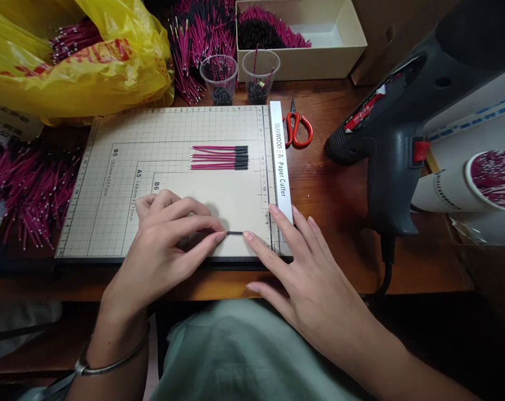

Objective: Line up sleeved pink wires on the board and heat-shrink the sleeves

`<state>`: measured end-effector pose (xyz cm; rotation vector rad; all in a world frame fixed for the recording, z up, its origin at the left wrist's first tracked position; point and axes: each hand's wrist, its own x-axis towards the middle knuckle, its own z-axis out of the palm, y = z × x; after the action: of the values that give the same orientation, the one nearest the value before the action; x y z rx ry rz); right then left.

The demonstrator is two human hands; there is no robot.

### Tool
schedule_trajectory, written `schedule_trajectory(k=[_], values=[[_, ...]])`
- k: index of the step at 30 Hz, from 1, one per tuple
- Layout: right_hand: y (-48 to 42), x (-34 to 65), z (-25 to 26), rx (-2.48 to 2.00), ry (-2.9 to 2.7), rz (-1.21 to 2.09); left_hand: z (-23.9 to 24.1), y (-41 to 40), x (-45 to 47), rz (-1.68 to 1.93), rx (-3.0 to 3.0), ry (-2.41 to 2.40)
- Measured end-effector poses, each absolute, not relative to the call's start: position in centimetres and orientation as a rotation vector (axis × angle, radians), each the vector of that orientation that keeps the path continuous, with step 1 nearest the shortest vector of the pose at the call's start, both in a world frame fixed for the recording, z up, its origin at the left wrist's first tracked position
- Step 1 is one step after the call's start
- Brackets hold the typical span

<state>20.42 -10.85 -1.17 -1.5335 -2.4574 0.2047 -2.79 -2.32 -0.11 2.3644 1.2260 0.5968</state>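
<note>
Thumb and index finger of my left hand (172, 234) are pinched at the left end of a thin black sleeve (235, 233), low on the paper cutter board (210, 195). Whatever runs leftward from the sleeve is hidden by the hand. My right hand (298, 262) has its fingers spread, its index fingertip at the sleeve's right end. Its other fingers rest by the cutter's metal edge strip (280, 161). Above my hands, several magenta wires (214, 157) with black sleeves on their right ends lie in a neat row.
Behind the board stand two clear cups (219, 78) with small black pieces and a beige box (302, 64) of wires. Orange-handled scissors (298, 131) and a hot air gun (394, 150) are to the right. A yellow bag (122, 72) and a wire pile (35, 184) sit left.
</note>
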Motion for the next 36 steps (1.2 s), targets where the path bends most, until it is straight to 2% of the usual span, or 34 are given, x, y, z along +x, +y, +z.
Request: schedule_trajectory(k=[9,14,21,36], values=[[-10.8,20.3,-1.1,-1.572,-2.427,0.19,0.4,-2.3,-2.9,0.551,2.344,1.272],[-11.0,20.0,-1.3,-1.614,-2.379,0.142,1.5,-0.9,-1.7,0.601,2.405,1.546],[-10.9,19.8,-1.5,-1.633,-2.37,0.068,1.5,2.4,1.4,0.461,2.443,1.672],[-10.8,19.5,-1.7,-1.645,-2.348,0.047,1.5,4.3,2.8,0.285,2.525,1.582]])
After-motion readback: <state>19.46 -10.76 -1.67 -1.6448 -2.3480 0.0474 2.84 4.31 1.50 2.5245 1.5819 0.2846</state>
